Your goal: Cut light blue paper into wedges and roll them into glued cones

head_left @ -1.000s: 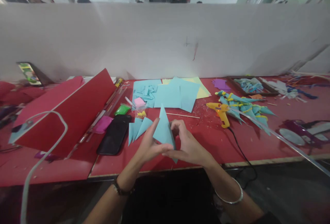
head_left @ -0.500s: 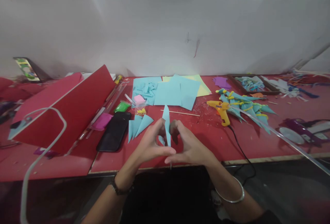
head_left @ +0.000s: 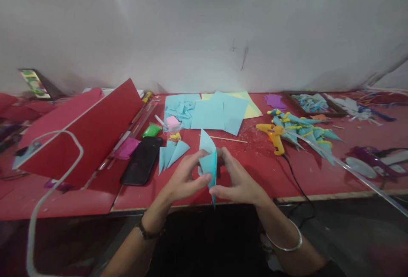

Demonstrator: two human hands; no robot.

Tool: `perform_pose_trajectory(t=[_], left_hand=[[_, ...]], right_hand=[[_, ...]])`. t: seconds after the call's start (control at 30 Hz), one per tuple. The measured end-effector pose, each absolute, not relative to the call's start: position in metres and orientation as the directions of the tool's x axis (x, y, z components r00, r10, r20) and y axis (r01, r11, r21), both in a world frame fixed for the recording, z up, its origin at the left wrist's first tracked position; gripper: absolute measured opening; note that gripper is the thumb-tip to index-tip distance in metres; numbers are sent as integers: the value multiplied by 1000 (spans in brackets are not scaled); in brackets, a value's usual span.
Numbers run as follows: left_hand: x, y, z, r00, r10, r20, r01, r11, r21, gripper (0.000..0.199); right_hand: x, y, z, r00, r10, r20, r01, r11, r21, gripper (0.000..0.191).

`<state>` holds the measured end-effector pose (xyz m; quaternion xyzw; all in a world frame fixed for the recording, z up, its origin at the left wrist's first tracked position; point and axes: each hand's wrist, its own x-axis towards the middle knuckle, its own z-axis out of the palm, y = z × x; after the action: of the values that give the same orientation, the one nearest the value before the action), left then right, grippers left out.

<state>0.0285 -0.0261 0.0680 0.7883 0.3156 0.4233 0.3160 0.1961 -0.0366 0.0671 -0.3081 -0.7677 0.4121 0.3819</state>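
Note:
A light blue sheet of paper point(head_left: 209, 164), curled and pointed at its lower end, stands upright between my two hands above the table's front edge. My left hand point(head_left: 186, 177) pinches its left side, thumb on the near face. My right hand point(head_left: 240, 179) closes on its right edge, fingertips behind the paper and partly hidden. Left of my hands lie several blue paper cones point(head_left: 172, 154). Beyond the paper is a thin wooden stick point(head_left: 228, 139). Flat blue sheets point(head_left: 208, 114) rest farther back on the red table point(head_left: 248, 171).
A yellow glue gun point(head_left: 273, 137) with a black cord lies right, beside blue cones trimmed in yellow point(head_left: 306, 130). At left are a black phone point(head_left: 142, 162), green packet point(head_left: 151, 130) and slanted red board point(head_left: 86, 137). A clear rod point(head_left: 350, 175) crosses the right side.
The blue paper has turned from edge-on to show its curled face. My left thumb has shifted onto the near face, and my two thumbs have moved apart.

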Motion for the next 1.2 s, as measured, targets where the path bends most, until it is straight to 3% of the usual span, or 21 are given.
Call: perform_pose_trajectory(t=[0.17,0.3,0.4,0.47,0.57,0.7,0.77,0.83,0.9,1.03,1.2], left_hand=[[32,-27,69,433,777,457,324,-608,725,19],[20,-28,61,313,852,420,320,-511,798,17],[2,-23,51,97,926,364,357,-374,856,16],[-6,-17,47,4,940,341,470,-303,829,19],[-4,-11,48,-45,860,508,725,-322,609,37],[17,-12,61,43,559,828,904,-375,206,50],[27,-12,70,118,450,885,924,-377,69,47],[33,-8,76,200,463,864,914,-406,7,37],[34,-3,79,217,562,798,901,-430,57,30],[30,7,76,107,741,663,882,-378,280,27],[28,15,73,97,777,622,857,-383,345,29]], right_hand=[[196,-32,67,-280,858,430,266,500,-824,2],[207,-22,71,-65,890,451,396,438,-807,20],[219,-19,72,-69,880,469,459,446,-769,23],[224,-19,72,-106,862,495,484,480,-732,22],[221,-21,71,-171,826,537,485,545,-684,20],[210,-20,73,-267,778,569,428,624,-654,16],[205,-18,75,-301,751,588,398,659,-638,14],[203,-16,75,-318,734,600,380,679,-629,13],[203,-15,74,-315,737,597,373,675,-637,13],[207,-14,69,-251,801,544,366,599,-713,14],[209,-13,61,-78,875,477,357,471,-806,18]])
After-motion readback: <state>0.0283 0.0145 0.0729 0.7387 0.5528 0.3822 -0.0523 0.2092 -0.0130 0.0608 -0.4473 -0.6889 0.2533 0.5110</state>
